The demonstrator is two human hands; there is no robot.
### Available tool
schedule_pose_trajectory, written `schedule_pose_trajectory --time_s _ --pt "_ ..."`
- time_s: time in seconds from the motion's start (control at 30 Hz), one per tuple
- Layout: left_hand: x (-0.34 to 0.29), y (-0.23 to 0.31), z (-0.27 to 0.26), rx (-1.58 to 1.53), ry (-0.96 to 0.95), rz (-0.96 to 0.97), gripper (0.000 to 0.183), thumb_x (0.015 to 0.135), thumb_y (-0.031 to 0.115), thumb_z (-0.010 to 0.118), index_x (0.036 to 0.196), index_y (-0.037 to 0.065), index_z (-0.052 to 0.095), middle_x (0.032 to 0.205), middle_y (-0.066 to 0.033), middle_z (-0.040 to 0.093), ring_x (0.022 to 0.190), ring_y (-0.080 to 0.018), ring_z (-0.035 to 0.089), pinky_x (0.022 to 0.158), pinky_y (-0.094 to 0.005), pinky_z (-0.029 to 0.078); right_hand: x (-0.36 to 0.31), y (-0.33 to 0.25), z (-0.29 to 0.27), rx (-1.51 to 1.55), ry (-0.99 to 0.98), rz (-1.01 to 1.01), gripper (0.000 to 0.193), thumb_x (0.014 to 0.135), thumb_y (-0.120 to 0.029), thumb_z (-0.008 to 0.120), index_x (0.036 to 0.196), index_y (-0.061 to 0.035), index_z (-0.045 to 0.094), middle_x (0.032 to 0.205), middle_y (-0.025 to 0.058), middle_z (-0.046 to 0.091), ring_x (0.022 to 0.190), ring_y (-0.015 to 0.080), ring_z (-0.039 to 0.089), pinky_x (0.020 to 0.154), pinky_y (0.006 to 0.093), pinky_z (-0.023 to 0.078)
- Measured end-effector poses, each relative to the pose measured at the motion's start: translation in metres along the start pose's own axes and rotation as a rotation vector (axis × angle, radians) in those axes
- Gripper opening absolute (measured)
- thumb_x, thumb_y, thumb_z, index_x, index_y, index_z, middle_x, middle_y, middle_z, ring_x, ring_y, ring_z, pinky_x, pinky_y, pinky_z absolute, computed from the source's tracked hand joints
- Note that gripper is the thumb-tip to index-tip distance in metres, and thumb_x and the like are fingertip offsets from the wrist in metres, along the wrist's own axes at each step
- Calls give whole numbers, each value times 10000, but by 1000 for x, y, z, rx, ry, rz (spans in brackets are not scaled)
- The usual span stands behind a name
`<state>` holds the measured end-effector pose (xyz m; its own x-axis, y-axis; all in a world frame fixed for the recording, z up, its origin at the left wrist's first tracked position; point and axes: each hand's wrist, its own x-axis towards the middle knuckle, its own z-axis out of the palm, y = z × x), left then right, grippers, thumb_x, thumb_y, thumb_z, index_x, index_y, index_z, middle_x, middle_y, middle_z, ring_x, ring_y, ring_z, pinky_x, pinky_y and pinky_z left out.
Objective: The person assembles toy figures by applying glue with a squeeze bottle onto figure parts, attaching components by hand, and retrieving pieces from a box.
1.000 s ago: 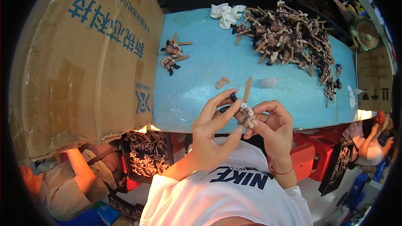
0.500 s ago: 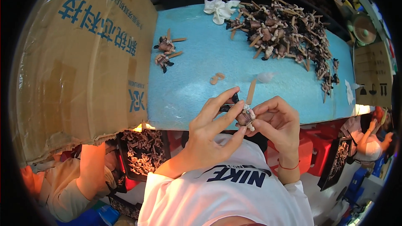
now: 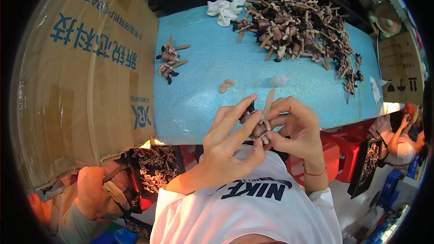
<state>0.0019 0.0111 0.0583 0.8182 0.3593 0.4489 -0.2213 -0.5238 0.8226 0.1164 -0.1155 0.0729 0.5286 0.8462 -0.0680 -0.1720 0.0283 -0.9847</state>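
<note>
both hands pinching one small doll figure [image 3: 259, 126] at the near table edge | left hand [image 3: 228, 142], right hand [image 3: 294, 129] | blue mat [image 3: 226, 63] mostly bare between cardboard wall [image 3: 86, 72] and doll pile [image 3: 298, 22]

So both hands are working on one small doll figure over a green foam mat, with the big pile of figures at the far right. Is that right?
Not quite: the mat is light blue, not green, as the head view shows. The rest stands: the left hand and right hand hold one small doll figure between them, and the big pile of figures lies at the far right.
</note>
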Motion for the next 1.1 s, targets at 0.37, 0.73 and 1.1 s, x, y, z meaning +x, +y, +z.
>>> schedule_pose_trajectory --time_s 0.37,0.73,1.1 --pt "3 -8 -6 21 -48 -3 446 620 -21 629 1065 -47 607 1229 -221 512 890 -290 559 762 -343 488 6 3 3 39 19 10 256 725 100 574 968 63 505 948 88 566 774 149 643 573 229 563" --pt "5 -9 1 -2 -21 0 458 620 -11 632 1075 -45 602 1216 -217 526 874 -280 566 774 -337 485 7 2 2 6 20 -46 274 730 99 560 995 64 503 922 85 561 757 146 646 555 219 561" --pt "-6 -33 10 -1163 36 -718 350 820 31 458 1128 -117 531 1167 -239 533 1015 -324 566 885 -405 474 2 10 -3 36 93 -17 332 734 89 608 1044 48 498 907 117 538 694 153 619 474 222 525"
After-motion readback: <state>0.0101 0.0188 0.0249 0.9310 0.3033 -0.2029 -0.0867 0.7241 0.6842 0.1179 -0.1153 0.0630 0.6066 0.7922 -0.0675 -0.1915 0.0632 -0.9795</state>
